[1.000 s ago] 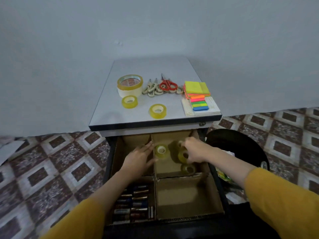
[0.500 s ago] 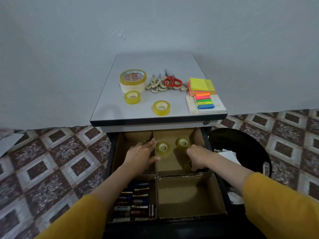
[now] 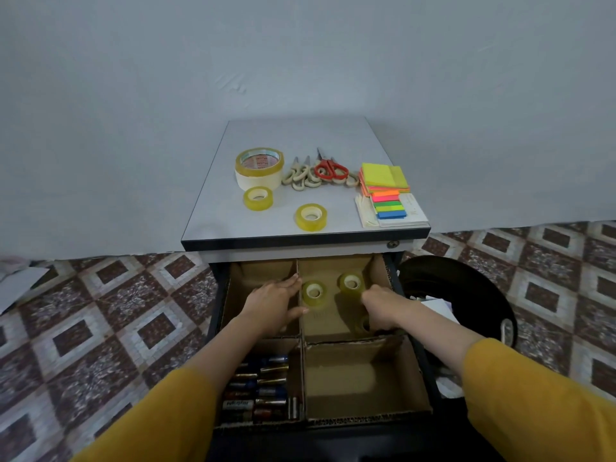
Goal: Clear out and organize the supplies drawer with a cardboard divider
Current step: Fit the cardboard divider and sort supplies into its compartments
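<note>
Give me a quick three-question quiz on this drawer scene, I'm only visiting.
1. True or false: the batteries lie in the near left compartment.
2. How many small tape rolls sit on the cabinet top? A one, B two, C four.
3. What does the near right compartment hold?
Key: 1 true; 2 B; 3 nothing visible.

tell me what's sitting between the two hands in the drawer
Head view: between the left hand and the right hand lie the cardboard divider wall, then a nearer tape roll and a farther tape roll in the far right compartment.
</note>
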